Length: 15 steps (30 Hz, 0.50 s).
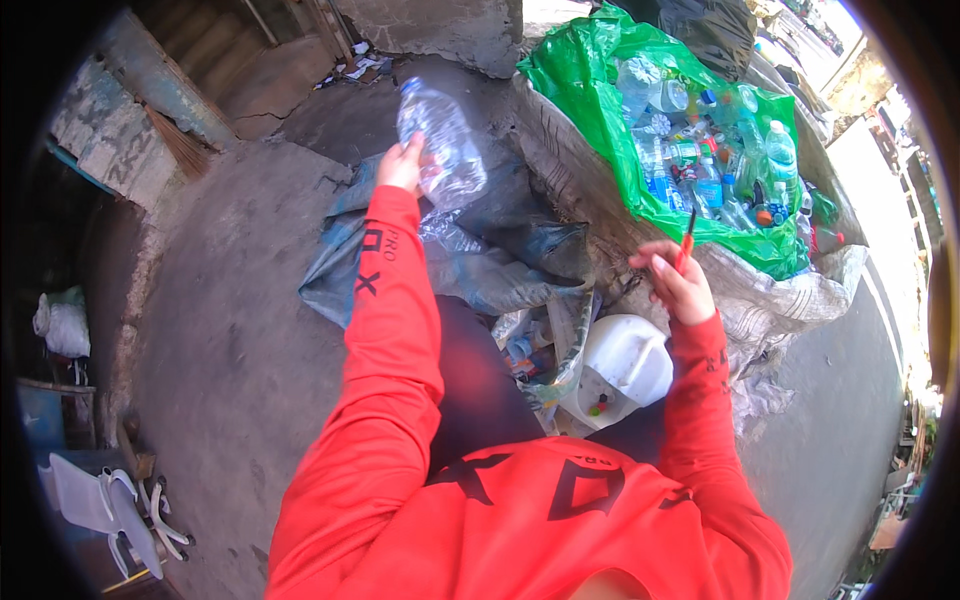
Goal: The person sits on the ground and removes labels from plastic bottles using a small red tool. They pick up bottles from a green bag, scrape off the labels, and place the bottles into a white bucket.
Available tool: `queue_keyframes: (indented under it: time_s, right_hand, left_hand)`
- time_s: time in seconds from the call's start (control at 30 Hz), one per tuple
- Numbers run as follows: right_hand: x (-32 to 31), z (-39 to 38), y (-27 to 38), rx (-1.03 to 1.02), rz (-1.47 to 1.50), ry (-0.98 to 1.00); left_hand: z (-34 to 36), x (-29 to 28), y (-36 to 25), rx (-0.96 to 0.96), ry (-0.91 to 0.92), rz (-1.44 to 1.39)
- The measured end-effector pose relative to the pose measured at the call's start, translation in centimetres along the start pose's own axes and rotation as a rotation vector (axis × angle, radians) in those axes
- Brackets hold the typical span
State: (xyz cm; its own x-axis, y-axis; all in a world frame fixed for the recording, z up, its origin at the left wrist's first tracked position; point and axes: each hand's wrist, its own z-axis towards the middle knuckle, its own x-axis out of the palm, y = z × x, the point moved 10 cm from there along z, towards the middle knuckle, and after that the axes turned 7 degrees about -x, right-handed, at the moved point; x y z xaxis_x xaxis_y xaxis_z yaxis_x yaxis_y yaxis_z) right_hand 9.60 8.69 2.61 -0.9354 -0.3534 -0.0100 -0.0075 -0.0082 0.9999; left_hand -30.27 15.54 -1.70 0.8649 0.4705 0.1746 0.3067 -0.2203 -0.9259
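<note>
My left hand is closed round the side of a large clear plastic bottle with a blue cap, held up over a worn blue-grey sack. More clear plastic shows in the mouth of that sack, just below the bottle. On the other side, my right hand grips a slim tool with an orange-red handle and a dark, narrow tip pointing upward; its exact kind is unclear. Beneath the right hand sits a white plastic jug with an opening in its side and a few small coloured pieces inside.
A green plastic bag full of bottles stands inside a pale woven sack at the far right. Behind it is a black bag. A broom leans at the far left wall, and a grey chair lies at the near left.
</note>
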Motion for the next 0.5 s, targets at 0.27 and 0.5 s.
queue_keyframes:
  time_s: [0.27,0.5]
  right_hand:
    - [-3.8,-6.4,-2.5,0.15,0.072,-0.025]
    - [-10.8,-2.8,7.3,-0.108,-0.35,-0.22]
  left_hand:
    - [2.9,-13.0,14.5,-0.448,-0.376,0.169]
    - [-6.6,-8.7,-5.9,0.454,-0.465,-0.291]
